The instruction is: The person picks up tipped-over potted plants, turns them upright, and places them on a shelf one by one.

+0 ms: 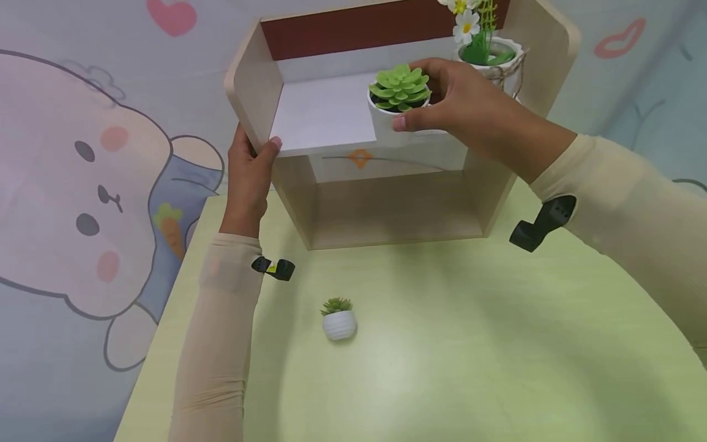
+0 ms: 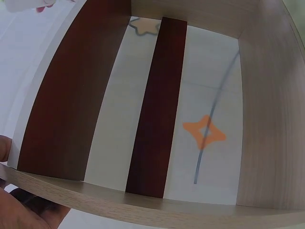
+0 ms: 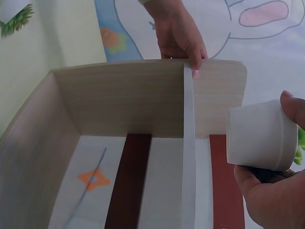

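In the head view my right hand [image 1: 475, 101] holds a potted succulent [image 1: 400, 92] over the white upper shelf board, thumb at the front of its pot and fingers behind. The right wrist view shows the plain white pot [image 3: 259, 136] tipped sideways in that view, beside the shelf board's edge. My left hand [image 1: 248, 181] grips the left side panel of a small wooden shelf unit [image 1: 397, 196], its thumb on the upper board's front corner. In the left wrist view only parts of that hand [image 2: 24, 210] appear at the panel's edge.
A white pot with artificial daisies [image 1: 505, 70] and twine stands at the upper shelf's right end. A small succulent in a ribbed white pot [image 1: 339, 324] rests on the pale green table [image 1: 442, 344] in front of the unit. Behind hangs a cartoon-printed cloth [image 1: 72, 184].
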`<state>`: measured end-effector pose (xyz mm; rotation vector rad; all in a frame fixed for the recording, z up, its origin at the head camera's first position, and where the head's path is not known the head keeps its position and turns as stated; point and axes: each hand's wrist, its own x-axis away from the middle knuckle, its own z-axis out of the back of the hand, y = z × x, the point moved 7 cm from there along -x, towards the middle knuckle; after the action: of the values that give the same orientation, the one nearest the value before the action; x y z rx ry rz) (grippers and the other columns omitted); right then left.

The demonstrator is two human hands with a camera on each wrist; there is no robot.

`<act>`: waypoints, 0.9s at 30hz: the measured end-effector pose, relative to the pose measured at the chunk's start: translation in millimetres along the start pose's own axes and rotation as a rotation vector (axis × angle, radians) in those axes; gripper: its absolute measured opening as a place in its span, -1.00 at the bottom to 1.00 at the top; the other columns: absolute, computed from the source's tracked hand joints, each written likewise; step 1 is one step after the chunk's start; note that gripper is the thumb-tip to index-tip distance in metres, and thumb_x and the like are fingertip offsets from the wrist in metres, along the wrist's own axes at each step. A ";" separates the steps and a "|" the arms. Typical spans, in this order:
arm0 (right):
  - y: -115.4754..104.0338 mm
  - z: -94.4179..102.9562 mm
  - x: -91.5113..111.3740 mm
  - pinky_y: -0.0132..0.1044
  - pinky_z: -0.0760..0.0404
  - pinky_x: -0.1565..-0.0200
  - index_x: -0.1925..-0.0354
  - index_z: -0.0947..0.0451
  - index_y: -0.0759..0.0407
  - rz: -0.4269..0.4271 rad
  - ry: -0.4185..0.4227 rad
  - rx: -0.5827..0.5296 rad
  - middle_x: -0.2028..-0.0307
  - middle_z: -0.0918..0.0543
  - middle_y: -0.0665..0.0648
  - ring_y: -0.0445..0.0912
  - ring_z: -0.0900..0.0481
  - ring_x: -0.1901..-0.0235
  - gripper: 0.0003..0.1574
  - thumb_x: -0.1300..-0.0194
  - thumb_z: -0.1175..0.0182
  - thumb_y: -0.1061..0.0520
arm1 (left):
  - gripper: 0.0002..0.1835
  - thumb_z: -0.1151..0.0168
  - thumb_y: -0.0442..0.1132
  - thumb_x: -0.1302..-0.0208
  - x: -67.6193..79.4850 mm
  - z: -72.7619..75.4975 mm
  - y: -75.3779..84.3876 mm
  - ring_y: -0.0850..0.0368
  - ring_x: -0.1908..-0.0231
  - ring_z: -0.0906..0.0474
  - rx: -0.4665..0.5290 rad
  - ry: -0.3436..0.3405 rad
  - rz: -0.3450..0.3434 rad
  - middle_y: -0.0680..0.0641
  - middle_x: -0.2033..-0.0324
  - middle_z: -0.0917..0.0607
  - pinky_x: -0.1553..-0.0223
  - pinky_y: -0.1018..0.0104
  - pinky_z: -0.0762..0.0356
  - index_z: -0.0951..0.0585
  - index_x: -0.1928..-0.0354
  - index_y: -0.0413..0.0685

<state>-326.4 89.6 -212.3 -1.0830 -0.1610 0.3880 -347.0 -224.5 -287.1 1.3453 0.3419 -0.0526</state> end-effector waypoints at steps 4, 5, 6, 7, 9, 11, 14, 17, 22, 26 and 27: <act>1.0 -1.2 -7.4 -0.09 -0.46 -0.26 -0.57 -0.21 0.05 -0.023 0.006 0.032 -0.31 -0.48 0.10 -0.04 -0.42 -0.19 0.04 -0.31 -0.48 -0.10 | -0.44 -0.16 -0.21 -0.54 0.6 -0.3 -1.6 -0.08 -0.35 -0.44 -0.005 -0.004 0.006 -0.04 -0.39 -0.49 -0.40 -0.23 -0.32 -0.37 -0.51 0.24; 1.0 -1.1 -10.0 -0.09 -0.45 -0.26 -0.58 -0.20 0.04 -0.036 0.012 0.051 -0.32 -0.47 0.09 -0.04 -0.41 -0.20 0.06 -0.31 -0.48 -0.13 | -0.44 -0.16 -0.21 -0.54 0.7 0.0 -1.9 -0.08 -0.34 -0.45 -0.008 -0.003 0.007 -0.04 -0.39 -0.49 -0.39 -0.23 -0.33 -0.37 -0.51 0.24; 0.9 -1.1 -12.9 -0.09 -0.45 -0.27 -0.59 -0.19 0.03 -0.049 0.018 0.058 -0.34 -0.47 0.08 -0.05 -0.40 -0.22 0.07 -0.30 -0.48 -0.14 | -0.44 -0.16 -0.21 -0.54 0.7 0.2 -2.0 -0.08 -0.34 -0.45 -0.009 -0.003 0.006 -0.04 -0.39 -0.49 -0.39 -0.23 -0.34 -0.37 -0.51 0.24; 0.7 -1.2 -15.8 -0.10 -0.44 -0.29 -0.59 -0.18 0.02 -0.064 0.024 0.059 -0.36 -0.45 0.07 -0.06 -0.39 -0.24 0.08 -0.31 -0.48 -0.15 | -0.44 -0.15 -0.21 -0.54 0.6 0.6 -2.2 -0.09 -0.34 -0.45 -0.014 0.000 0.007 -0.04 -0.39 -0.49 -0.39 -0.24 -0.34 -0.37 -0.51 0.25; 0.0 -1.6 -21.6 -0.12 -0.42 -0.33 -0.60 -0.16 0.03 -0.089 0.038 0.045 -0.39 -0.42 0.07 -0.07 -0.37 -0.27 0.08 -0.32 -0.47 -0.13 | -0.44 -0.15 -0.19 -0.54 0.3 1.2 -2.2 -0.09 -0.33 -0.45 -0.021 0.005 0.008 -0.03 -0.39 -0.49 -0.38 -0.24 -0.34 -0.37 -0.51 0.26; -0.3 -2.2 -26.6 -0.17 -0.40 -0.36 -0.61 -0.14 0.05 -0.108 0.052 0.016 -0.41 -0.39 0.08 -0.08 -0.35 -0.29 0.08 -0.33 -0.47 -0.09 | -0.44 -0.15 -0.18 -0.54 -0.3 1.3 -2.3 -0.09 -0.34 -0.45 -0.029 0.011 0.011 -0.01 -0.39 -0.49 -0.38 -0.25 -0.34 -0.37 -0.51 0.28; -0.5 -3.7 -33.4 -0.24 -0.38 -0.37 -0.61 -0.12 0.10 -0.116 0.072 -0.019 -0.43 -0.36 0.10 -0.11 -0.35 -0.30 0.07 -0.35 -0.46 -0.02 | -0.44 -0.16 -0.20 -0.54 -0.9 1.7 -2.0 -0.09 -0.34 -0.45 -0.017 0.015 0.010 -0.02 -0.38 -0.49 -0.39 -0.24 -0.33 -0.38 -0.51 0.26; 0.5 -3.5 -40.0 -0.32 -0.36 -0.37 -0.60 -0.12 0.11 -0.135 0.097 -0.019 -0.46 -0.33 0.09 -0.15 -0.32 -0.31 0.06 -0.35 -0.45 -0.01 | -0.43 -0.18 -0.21 -0.54 -1.9 2.0 -1.7 -0.08 -0.35 -0.44 -0.009 0.012 0.013 -0.02 -0.39 -0.49 -0.40 -0.22 -0.32 -0.38 -0.51 0.25; 4.6 -5.1 -51.0 -0.39 -0.27 -0.40 -0.61 -0.11 0.09 -0.170 0.126 -0.032 -0.50 -0.30 0.05 -0.18 -0.28 -0.36 0.07 -0.35 -0.45 -0.03 | -0.42 -0.21 -0.16 -0.54 -2.7 4.7 -3.4 -0.04 -0.39 -0.41 -0.031 0.018 0.052 0.05 -0.42 -0.47 -0.44 -0.22 -0.27 -0.36 -0.52 0.32; 8.0 -9.8 -56.5 -0.43 -0.24 -0.40 -0.59 -0.12 0.14 -0.173 0.144 -0.071 -0.49 -0.31 0.06 -0.18 -0.29 -0.37 0.04 -0.36 -0.44 0.02 | -0.42 -0.21 -0.16 -0.54 -0.8 7.0 -4.9 -0.04 -0.40 -0.40 -0.022 0.018 0.069 0.04 -0.42 -0.46 -0.44 -0.22 -0.25 -0.36 -0.52 0.32; 9.4 -10.9 -57.1 -0.43 -0.24 -0.40 -0.59 -0.12 0.15 -0.180 0.145 -0.073 -0.50 -0.30 0.06 -0.18 -0.28 -0.38 0.03 -0.37 -0.43 0.02 | -0.42 -0.21 -0.15 -0.55 -0.2 7.2 -5.1 -0.04 -0.40 -0.40 -0.020 0.016 0.070 0.03 -0.42 -0.46 -0.44 -0.22 -0.25 -0.36 -0.52 0.32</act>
<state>-377.7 62.4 -222.2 -1.1545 -0.1433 0.1424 -346.9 -232.7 -290.6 1.3379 0.3081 0.0198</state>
